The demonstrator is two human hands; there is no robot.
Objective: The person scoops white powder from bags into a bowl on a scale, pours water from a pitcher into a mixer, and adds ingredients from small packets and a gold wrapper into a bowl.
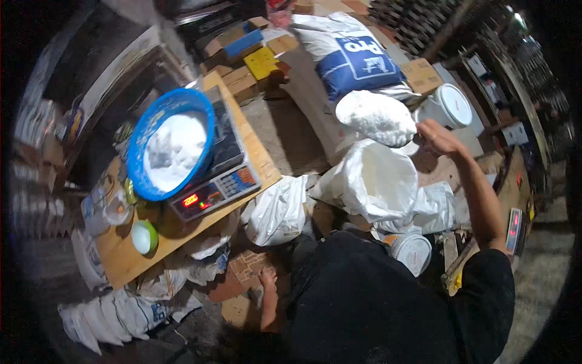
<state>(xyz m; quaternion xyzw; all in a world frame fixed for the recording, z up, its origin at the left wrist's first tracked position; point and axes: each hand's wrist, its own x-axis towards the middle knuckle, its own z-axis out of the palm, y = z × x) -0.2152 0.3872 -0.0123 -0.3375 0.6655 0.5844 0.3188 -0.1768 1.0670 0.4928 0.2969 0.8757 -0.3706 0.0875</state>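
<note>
My right hand (438,137) is closed around the handle of a scoop heaped with white powder (377,116), whose body is mostly hidden under the heap. The scoop hangs above and behind an open white sack (388,179). My left hand (267,278) hangs low beside my body, its fingers loosely bent and apart, with nothing visible in it. To the left, a blue basin (138,130) holds a mound of white powder (176,148). It rests on a digital scale (215,191) with lit red digits.
The scale stands on a wooden table (267,173) with a green-and-white bowl (144,236). A full blue-and-white bag (364,64) lies ahead, near a lidded white bucket (451,106). Another lidded tub (412,253) and a white bundle (276,212) are close to my body. Cardboard boxes (239,82) lie behind.
</note>
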